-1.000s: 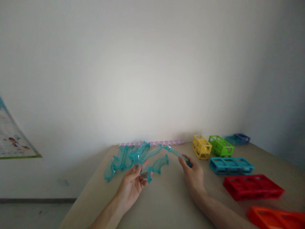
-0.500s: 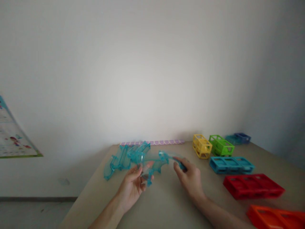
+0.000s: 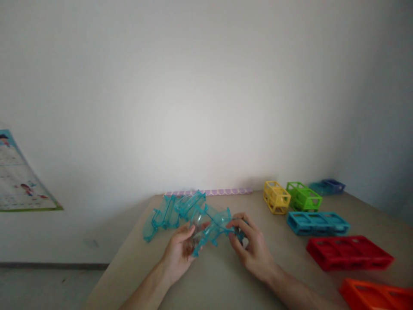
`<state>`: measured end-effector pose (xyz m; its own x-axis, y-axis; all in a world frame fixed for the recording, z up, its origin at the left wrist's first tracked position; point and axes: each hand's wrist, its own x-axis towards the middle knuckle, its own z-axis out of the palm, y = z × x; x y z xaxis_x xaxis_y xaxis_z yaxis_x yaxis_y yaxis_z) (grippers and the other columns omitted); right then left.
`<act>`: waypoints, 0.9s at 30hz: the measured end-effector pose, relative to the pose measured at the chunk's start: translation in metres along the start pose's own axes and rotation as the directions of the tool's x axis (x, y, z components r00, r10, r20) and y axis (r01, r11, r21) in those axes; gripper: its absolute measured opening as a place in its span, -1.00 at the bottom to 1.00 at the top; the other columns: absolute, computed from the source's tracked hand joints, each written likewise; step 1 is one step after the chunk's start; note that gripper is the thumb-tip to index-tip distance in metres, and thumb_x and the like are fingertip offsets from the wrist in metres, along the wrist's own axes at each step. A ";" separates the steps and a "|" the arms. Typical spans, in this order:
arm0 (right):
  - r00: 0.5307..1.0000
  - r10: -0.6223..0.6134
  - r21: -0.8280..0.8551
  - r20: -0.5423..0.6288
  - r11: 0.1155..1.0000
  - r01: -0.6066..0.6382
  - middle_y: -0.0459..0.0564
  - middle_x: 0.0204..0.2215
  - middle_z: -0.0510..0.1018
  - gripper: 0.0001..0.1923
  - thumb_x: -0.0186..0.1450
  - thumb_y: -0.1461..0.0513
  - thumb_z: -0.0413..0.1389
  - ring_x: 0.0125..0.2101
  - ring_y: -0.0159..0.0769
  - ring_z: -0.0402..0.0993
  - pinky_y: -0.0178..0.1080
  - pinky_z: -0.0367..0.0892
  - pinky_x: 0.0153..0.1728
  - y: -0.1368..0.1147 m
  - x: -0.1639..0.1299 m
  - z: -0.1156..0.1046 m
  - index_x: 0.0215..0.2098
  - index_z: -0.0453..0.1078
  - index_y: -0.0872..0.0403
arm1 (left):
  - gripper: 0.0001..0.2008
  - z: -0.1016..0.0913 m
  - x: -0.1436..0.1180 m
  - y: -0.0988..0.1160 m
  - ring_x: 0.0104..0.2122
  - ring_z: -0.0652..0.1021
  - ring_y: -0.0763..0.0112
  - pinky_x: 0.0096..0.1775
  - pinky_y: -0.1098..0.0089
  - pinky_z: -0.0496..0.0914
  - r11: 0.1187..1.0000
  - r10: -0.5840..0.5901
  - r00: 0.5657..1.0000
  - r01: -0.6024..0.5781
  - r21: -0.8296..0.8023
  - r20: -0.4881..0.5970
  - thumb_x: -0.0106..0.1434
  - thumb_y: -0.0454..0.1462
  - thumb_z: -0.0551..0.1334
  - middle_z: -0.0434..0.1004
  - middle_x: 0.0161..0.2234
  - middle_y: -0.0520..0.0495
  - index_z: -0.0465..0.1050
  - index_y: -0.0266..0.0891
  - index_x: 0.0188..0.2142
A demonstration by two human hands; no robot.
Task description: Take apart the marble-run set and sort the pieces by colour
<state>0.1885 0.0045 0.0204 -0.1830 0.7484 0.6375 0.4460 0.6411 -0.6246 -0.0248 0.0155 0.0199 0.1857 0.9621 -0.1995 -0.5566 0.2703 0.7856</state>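
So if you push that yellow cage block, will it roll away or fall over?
Probably neither. The yellow cage block has flat sides and square corners, so it should slide, not roll. It lies low on the table, so tipping seems unlikely. Its open frame, mostly holes, suggests it is light and stiff.

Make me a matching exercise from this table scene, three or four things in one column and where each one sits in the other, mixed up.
Things:
1. yellow block
2. red frame
3. clear teal track piece
4. purple strip

Places:
A. along the table's far edge by the wall
B. held between both hands
C. just left of the green block
D. between the blue frame and the orange frame

Pairs: 1-C, 2-D, 3-B, 4-A
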 end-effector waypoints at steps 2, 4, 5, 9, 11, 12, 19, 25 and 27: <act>0.999 -0.037 0.036 0.030 0.999 0.036 0.04 -0.22 0.35 -0.89 0.30 0.27 0.01 -0.27 -0.27 0.38 -0.26 0.35 -0.27 -0.003 -0.001 0.000 -0.23 0.35 0.05 | -0.79 0.000 -0.003 -0.003 -0.63 0.47 0.52 -0.67 0.58 0.24 0.998 0.012 0.999 -0.014 0.063 0.035 0.09 -0.30 0.35 0.59 -0.37 -0.12 0.46 -0.30 -0.25; 0.996 -0.074 0.056 0.048 0.996 0.071 0.06 -0.17 0.36 -0.86 0.32 0.26 0.02 -0.19 -0.23 0.37 -0.23 0.35 -0.20 -0.004 -0.004 0.000 -0.16 0.34 0.04 | -0.69 0.001 -0.005 -0.007 -0.58 0.47 0.53 -0.60 0.58 0.27 0.990 0.011 0.996 -0.024 0.142 0.094 0.03 -0.29 0.40 0.56 -0.40 -0.08 0.48 -0.29 -0.20; 0.995 -0.083 0.061 0.052 0.995 0.080 0.06 -0.15 0.37 -0.83 0.33 0.26 0.02 -0.18 -0.23 0.37 -0.22 0.35 -0.18 -0.004 -0.005 0.000 -0.10 0.33 0.02 | -0.66 0.002 -0.007 -0.009 -0.57 0.47 0.53 -0.56 0.57 0.29 0.983 0.013 0.992 -0.036 0.182 0.128 0.02 -0.29 0.41 0.54 -0.42 -0.05 0.48 -0.27 -0.18; 0.996 -0.054 0.125 0.074 0.991 0.045 0.05 -0.10 0.38 -0.59 0.33 0.26 0.05 -0.23 -0.28 0.40 -0.25 0.39 -0.23 0.000 -0.014 0.006 0.13 0.15 -0.06 | -0.64 0.004 -0.011 -0.014 -0.67 0.33 0.62 -0.59 0.57 0.23 0.924 -0.026 0.958 -0.086 0.372 0.286 0.07 -0.20 0.39 0.39 -0.55 0.04 0.46 -0.27 -0.15; 0.995 -0.002 0.201 0.098 0.979 -0.018 0.06 -0.07 0.37 -0.47 0.31 0.25 0.07 -0.23 -0.29 0.41 -0.27 0.41 -0.30 0.002 -0.017 0.010 0.21 0.03 -0.08 | -0.59 0.006 -0.013 -0.014 -0.70 0.27 0.63 -0.65 0.57 0.17 0.880 -0.068 0.936 -0.107 0.463 0.345 0.07 -0.14 0.38 0.34 -0.56 0.05 0.44 -0.30 -0.12; 0.993 0.027 0.239 0.115 0.970 -0.054 0.06 -0.07 0.38 -0.40 0.30 0.25 0.09 -0.23 -0.29 0.42 -0.28 0.42 -0.33 0.001 -0.018 0.011 0.24 -0.03 -0.07 | -0.56 0.007 -0.014 -0.013 -0.69 0.28 0.62 -0.65 0.57 0.17 0.863 -0.082 0.928 -0.116 0.492 0.363 0.06 -0.13 0.38 0.35 -0.55 0.04 0.43 -0.30 -0.10; 0.954 0.101 0.272 0.281 0.945 -0.180 -0.04 -0.30 0.49 -0.77 0.26 0.19 0.16 -0.32 -0.30 0.41 -0.30 0.36 -0.32 -0.017 -0.015 0.015 -0.12 0.40 0.06 | -0.54 0.010 -0.021 -0.013 -0.56 0.32 0.58 -0.55 0.57 0.20 0.829 -0.090 0.927 -0.133 0.544 0.363 0.00 -0.25 0.41 0.40 -0.43 0.01 0.41 -0.28 -0.08; 0.957 0.165 0.240 0.238 0.945 -0.222 -0.07 -0.46 0.51 -0.75 0.30 0.10 0.08 -0.44 -0.31 0.40 -0.34 0.30 -0.41 -0.017 -0.015 0.017 -0.31 0.46 0.11 | -0.61 0.012 -0.023 -0.015 -0.41 0.43 0.45 -0.30 0.46 0.33 0.848 -0.010 0.933 -0.182 0.497 0.359 0.04 -0.30 0.37 0.48 -0.35 -0.06 0.46 -0.26 -0.10; 0.958 0.218 0.202 0.188 0.946 -0.255 -0.07 -0.50 0.50 -0.71 0.32 0.07 0.05 -0.48 -0.32 0.40 -0.34 0.28 -0.46 -0.013 -0.016 0.018 -0.31 0.46 0.12 | -0.54 0.011 -0.022 -0.015 -0.46 0.41 0.48 -0.37 0.48 0.31 0.853 -0.017 0.946 -0.156 0.498 0.324 0.03 -0.28 0.38 0.48 -0.38 -0.04 0.43 -0.24 -0.04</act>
<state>0.1694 -0.0129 0.0104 -0.2425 0.8886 0.3893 0.2913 0.4495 -0.8444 -0.0120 -0.0104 0.0188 0.4476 0.8942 -0.0117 -0.1003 0.0632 0.9929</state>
